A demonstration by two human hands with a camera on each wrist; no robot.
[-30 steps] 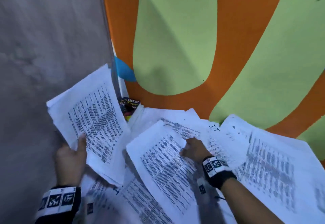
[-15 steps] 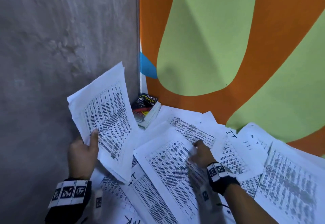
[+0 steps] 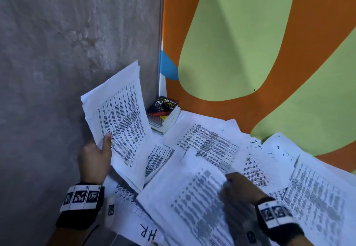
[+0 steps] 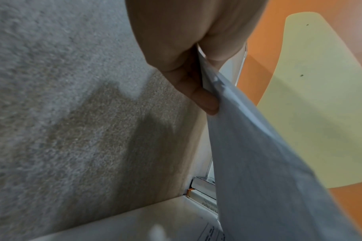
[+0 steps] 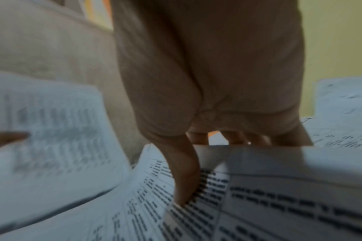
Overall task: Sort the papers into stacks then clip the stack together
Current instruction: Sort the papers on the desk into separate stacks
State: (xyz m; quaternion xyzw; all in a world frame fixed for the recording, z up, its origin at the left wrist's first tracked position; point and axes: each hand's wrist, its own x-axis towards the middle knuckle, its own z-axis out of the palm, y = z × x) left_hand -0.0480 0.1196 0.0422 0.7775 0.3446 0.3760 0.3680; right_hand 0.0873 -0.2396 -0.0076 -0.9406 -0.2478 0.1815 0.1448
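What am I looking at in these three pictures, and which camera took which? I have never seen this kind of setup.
There is no machine: a person sorts papers with bare hands, wearing a camera on the head and one on each wrist, on marker-tagged bands. The wide picture is the head view. There the left hand holds up a sheaf of printed sheets, thumb on top; the left wrist view shows the same pinch from below. The right hand pinches the edge of a printed page on the pile; its wrist view is blurred. Loose papers, some hand-marked "I.T" and "H.R", cover the surface. A small Oxford book lies in the corner.
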